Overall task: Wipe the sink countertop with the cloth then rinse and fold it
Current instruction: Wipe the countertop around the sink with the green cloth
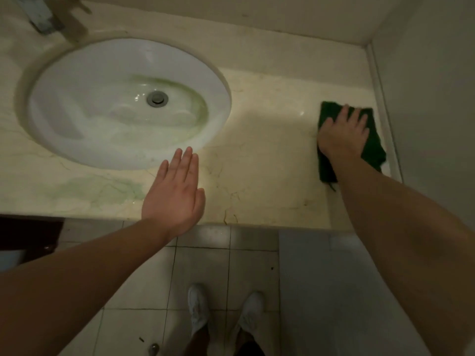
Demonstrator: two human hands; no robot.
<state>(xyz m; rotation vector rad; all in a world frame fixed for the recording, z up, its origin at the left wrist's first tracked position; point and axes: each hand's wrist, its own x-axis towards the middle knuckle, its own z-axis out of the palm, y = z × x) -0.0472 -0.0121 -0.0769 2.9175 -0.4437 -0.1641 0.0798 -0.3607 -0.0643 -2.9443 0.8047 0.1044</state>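
Observation:
A dark green cloth (pixel 372 147) lies flat on the beige marble countertop (pixel 270 155) at its far right end, close to the side wall. My right hand (pixel 343 133) presses down on the cloth with fingers spread and straight. My left hand (pixel 177 194) is flat with fingers straight and together, over the counter's front edge just below the white oval sink (pixel 84 104). It holds nothing. The sink has a metal drain (pixel 157 98) and greenish water stains in its bowl.
A metal faucet (pixel 42 15) stands at the back left behind the sink. A green stain (pixel 95 188) marks the counter front left. The wall (pixel 424 98) bounds the counter on the right. Below are floor tiles and my white shoes (pixel 223 312).

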